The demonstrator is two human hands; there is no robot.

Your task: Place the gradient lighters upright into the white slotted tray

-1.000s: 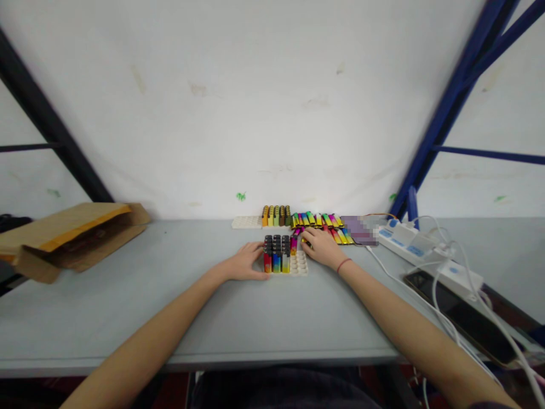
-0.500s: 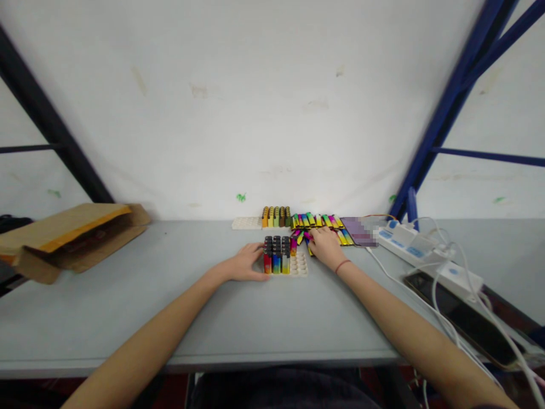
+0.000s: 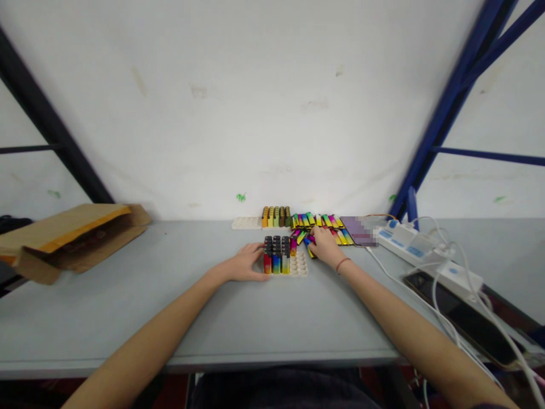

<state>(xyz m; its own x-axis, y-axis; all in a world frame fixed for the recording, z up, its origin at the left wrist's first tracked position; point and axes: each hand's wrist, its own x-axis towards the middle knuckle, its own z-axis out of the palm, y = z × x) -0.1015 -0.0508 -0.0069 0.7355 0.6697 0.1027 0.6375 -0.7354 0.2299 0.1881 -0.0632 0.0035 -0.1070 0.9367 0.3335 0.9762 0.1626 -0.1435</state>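
Just beyond the right hand point(image 3: 326, 247), its grip curled onto loose lighters point(image 3: 323, 222) lying flat; left hand point(image 3: 246, 262) rests open against the tray point(image 3: 300, 266).

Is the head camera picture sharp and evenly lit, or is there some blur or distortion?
Head view: soft, even light with no glare; wide-angle distortion splays the blue frame outward; a pixelated patch hides something beside the loose lighters; the right hand and left hand look reasonably sharp.

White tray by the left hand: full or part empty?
Part empty. The white plastic tray holds upright colourful lighters on its left; bare sockets show on its right.
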